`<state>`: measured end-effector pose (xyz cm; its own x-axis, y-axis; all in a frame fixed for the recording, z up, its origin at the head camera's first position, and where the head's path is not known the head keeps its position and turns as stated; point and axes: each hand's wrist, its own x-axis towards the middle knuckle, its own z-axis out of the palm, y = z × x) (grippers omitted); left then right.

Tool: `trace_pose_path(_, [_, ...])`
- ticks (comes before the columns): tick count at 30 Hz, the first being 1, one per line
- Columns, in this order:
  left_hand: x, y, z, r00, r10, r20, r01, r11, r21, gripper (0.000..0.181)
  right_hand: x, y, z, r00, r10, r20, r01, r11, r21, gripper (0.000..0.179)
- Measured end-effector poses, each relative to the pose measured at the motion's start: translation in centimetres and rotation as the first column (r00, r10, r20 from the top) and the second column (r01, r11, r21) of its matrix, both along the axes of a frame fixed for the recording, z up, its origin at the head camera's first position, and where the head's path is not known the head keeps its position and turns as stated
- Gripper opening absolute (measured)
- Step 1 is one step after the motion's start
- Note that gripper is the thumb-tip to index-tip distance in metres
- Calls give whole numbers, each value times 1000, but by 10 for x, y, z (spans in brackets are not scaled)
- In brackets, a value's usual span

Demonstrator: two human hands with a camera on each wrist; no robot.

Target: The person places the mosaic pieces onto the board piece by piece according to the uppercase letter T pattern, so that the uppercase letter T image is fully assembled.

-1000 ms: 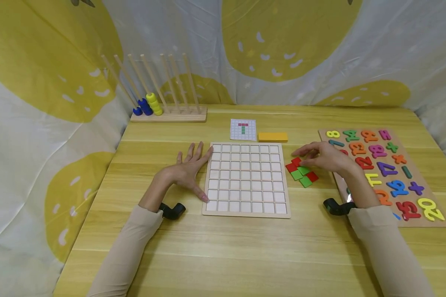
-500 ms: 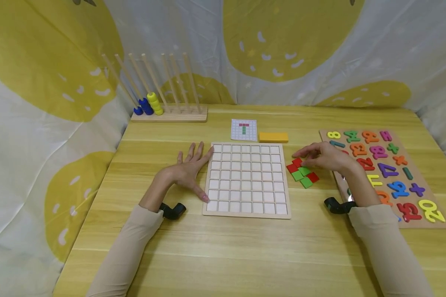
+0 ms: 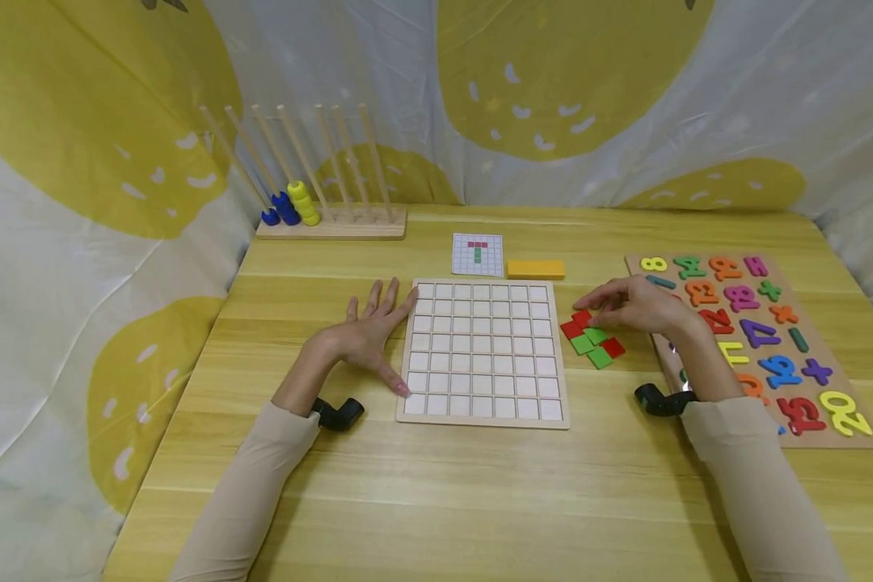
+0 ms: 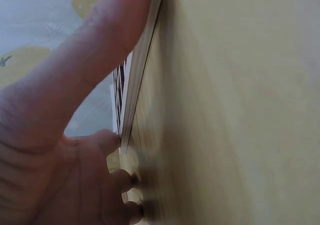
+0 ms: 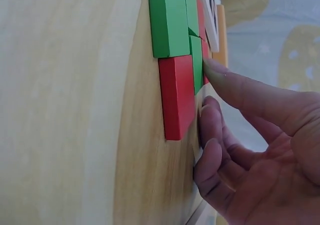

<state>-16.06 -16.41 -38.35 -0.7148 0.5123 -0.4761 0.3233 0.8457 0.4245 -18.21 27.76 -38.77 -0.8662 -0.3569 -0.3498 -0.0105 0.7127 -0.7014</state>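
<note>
My left hand [image 3: 367,335] lies spread at the left edge of a square wooden grid board [image 3: 482,422] with blank pale cells. Its thumb is on the lower left of the frame and its index finger at the upper left corner, as the left wrist view also shows along the board's edge. My right hand [image 3: 640,307] rests beside a cluster of red and green square tiles [image 3: 589,336], fingers loosely bent. In the right wrist view its thumb [image 5: 217,67] touches a red tile at the far side of the cluster; a nearer red tile [image 5: 177,97] lies flat beside green ones.
Behind the board lie a pattern card [image 3: 477,255] with a red and green T and an orange block [image 3: 535,269]. A peg stand [image 3: 331,230] with blue and yellow beads stands at back left. A number puzzle board [image 3: 760,356] lies right, partly under the right forearm.
</note>
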Motion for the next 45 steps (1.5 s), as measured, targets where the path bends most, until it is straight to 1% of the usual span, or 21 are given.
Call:
trace_pose_path(3, [-1, 0, -1, 1000, 0, 2, 0, 1000, -1, 156, -2, 1, -1, 1000, -9, 5, 9, 1000, 5, 31])
trace_pose_path(9, [-1, 0, -2, 1000, 0, 2, 0, 1000, -2, 156, -3, 0, -1, 1000, -8, -14, 8, 1000, 10, 27])
trace_pose_path(19, [0, 0, 0, 1000, 3, 4, -3, 1000, -6, 157, -2, 0, -1, 1000, -2, -13, 2, 1000, -8, 29])
trace_pose_path(23, [-1, -1, -2, 1000, 5, 5, -5, 1000, -1, 157, -4, -2, -2, 999, 3, -36, -2, 1000, 14, 26])
trace_pose_path(26, [-1, -1, -3, 1000, 6, 7, -6, 1000, 6, 157, -6, -2, -3, 999, -11, -45, 12, 1000, 19, 26])
trace_pose_path(31, [-1, -1, -3, 1000, 7, 11, -7, 1000, 12, 157, -6, -2, -5, 999, -24, -37, 24, 1000, 9, 29])
trace_pose_path(39, [-1, -1, -3, 1000, 6, 15, -6, 1000, 16, 157, -6, 1, -4, 1000, 4, -15, -4, 1000, 8, 33])
trace_pose_path(45, [-1, -1, -2, 1000, 4, 14, -4, 1000, 13, 156, -6, 0, -3, 1000, 3, -16, -3, 1000, 8, 31])
